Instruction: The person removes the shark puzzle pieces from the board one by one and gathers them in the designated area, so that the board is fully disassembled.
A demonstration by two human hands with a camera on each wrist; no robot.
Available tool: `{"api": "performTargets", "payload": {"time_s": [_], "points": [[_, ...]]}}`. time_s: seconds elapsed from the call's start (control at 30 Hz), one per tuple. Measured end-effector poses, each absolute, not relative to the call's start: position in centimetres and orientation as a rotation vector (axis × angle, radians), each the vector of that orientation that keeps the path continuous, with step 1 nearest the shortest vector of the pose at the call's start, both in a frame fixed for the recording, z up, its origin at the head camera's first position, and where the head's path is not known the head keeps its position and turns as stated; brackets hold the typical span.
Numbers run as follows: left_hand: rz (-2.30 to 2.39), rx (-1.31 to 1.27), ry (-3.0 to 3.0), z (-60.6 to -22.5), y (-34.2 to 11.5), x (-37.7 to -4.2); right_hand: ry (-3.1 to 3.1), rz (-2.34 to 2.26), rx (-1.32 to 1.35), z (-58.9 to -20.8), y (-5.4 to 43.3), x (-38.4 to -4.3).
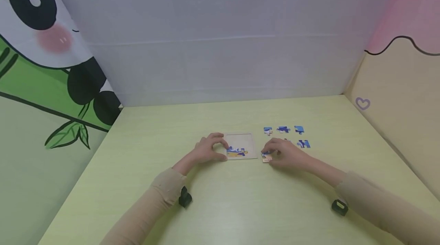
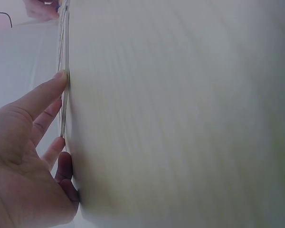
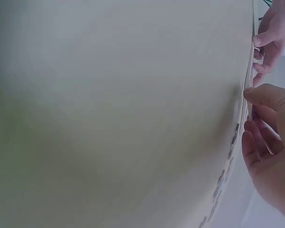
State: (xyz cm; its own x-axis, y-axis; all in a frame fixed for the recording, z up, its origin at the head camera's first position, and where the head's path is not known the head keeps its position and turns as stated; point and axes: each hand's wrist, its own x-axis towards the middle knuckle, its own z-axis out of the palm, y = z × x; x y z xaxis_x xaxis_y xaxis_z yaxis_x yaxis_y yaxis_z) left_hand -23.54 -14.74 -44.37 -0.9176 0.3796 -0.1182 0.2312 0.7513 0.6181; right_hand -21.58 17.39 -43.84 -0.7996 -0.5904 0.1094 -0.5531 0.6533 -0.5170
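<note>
A pale square puzzle tray (image 1: 240,142) lies on the table, with joined blue and yellow pieces (image 1: 237,152) in its lower left part. My left hand (image 1: 209,149) holds the tray by its left side, thumb at the near corner and fingers at the far one. In the left wrist view the thumb (image 2: 47,92) meets the tray's thin edge. Just right of the tray, my right hand (image 1: 284,153) pinches a puzzle piece (image 1: 266,158) with a pale, patterned face. The right wrist view shows its thumb (image 3: 263,95) on that piece, low over the table.
Loose puzzle pieces lie to the right: a back row of a white and blue piece (image 1: 268,131), a dark blue piece (image 1: 283,129) and a blue piece (image 1: 299,129), then another piece (image 1: 304,144) nearer. My right hand partly hides others. A white wall (image 1: 223,65) backs the table.
</note>
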Motion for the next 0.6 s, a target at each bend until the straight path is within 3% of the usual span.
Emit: {"api": "performTargets", "payload": {"time_s": [0.6], "points": [[0.917, 0.490, 2.714, -44.3, -14.5, -23.5, 2.781, -0.851, -1.013, -45.9, 23.8, -20.2]]}}
